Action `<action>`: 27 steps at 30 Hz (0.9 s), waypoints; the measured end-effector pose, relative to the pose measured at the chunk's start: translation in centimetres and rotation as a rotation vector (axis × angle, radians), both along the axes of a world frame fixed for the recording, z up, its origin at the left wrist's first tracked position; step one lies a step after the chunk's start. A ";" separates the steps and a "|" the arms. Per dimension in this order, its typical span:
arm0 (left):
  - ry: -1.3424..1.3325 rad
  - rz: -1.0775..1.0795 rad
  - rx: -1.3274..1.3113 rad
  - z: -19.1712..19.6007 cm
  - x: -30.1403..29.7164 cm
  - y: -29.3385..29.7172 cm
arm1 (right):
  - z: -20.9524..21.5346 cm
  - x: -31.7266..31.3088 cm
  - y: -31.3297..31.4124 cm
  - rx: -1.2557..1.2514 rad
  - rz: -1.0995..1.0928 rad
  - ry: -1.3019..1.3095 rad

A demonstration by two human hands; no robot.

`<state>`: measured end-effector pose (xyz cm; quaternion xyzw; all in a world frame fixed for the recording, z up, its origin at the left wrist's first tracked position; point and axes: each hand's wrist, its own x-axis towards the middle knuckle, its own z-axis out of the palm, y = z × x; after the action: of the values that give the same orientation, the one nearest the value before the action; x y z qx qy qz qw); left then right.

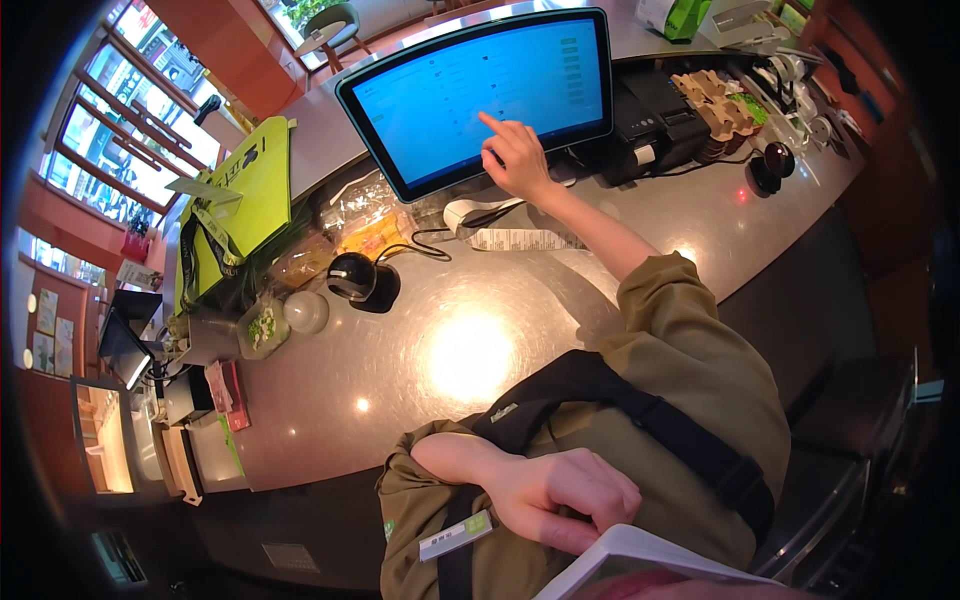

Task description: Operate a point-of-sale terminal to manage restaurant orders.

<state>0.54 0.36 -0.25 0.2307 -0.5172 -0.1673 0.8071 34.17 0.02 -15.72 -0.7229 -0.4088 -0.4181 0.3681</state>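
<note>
Over the grey metal counter (320, 375), the right hand (516, 161) is pointing one finger at the wide blue screen (430, 95). Farther from it, the left hand (570, 495) is resting curled.

A right hand (518, 162), index finger extended, points at a blue-lit screen (430, 110) in the upper centre of the frame as I look on remotely; I cannot tell whether the fingertip meets the glass. The left hand (565, 495), fingers bent, is held before the olive shirt (700, 370) at lower centre, near a name tag (455, 535). Below the screen, a paper strip (525, 240) lies on the steel counter (560, 300). I see a black scanner (352, 276) left of centre, a printer (655, 125) and cardboard trays (710, 100) at upper right, and a lime bag (262, 190) at upper left.
</note>
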 end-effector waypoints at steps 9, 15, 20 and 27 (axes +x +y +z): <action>-0.004 -0.003 0.004 0.1 0.2 0.1 | 0.7 0.2 0.8 -0.009 -0.005 0.001; 0.048 -0.051 0.027 0.3 0.0 0.3 | 0.4 0.4 0.6 0.007 -0.001 -0.023; -0.009 -0.023 0.014 0.3 0.1 0.2 | 0.8 0.5 0.6 -0.022 -0.024 -0.026; -0.007 -0.037 0.034 0.3 0.0 0.2 | 0.4 -0.1 0.4 0.004 -0.002 -0.051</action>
<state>0.57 0.55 0.07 0.2354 -0.5213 -0.1899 0.7980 34.07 0.44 -15.29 -0.7117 -0.4165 -0.4376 0.3586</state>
